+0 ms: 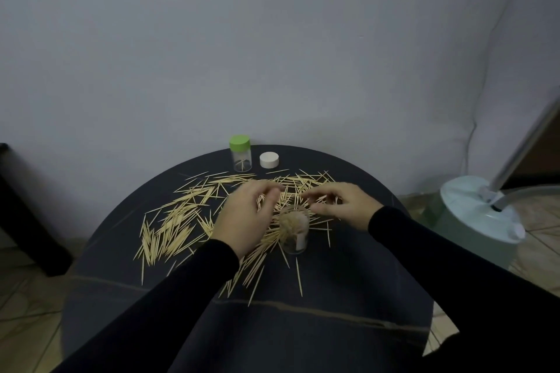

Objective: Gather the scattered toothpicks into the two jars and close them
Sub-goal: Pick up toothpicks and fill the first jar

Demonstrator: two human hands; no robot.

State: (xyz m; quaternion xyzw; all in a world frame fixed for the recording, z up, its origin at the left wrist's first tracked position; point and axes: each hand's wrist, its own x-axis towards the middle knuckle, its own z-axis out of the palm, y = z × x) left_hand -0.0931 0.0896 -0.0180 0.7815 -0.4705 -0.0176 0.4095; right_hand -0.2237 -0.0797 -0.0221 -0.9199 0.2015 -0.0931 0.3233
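Many pale wooden toothpicks [175,221] lie scattered over the round dark table [333,275]. An open clear jar [294,230] stands upright among them, partly filled with toothpicks. My left hand [245,215] is just left of the jar, fingers curled and pinching toothpicks. My right hand [339,206] is just right of and behind the jar, fingers bent around a few toothpicks. At the table's far edge stands a second clear jar [241,160] with a green lid on it, nearly empty. A loose white lid [269,159] lies beside it.
A pale wall rises behind the table. A light green round base with a slanted metal pole [481,215] stands on the tiled floor at the right. A dark piece of furniture [18,215] is at the left.
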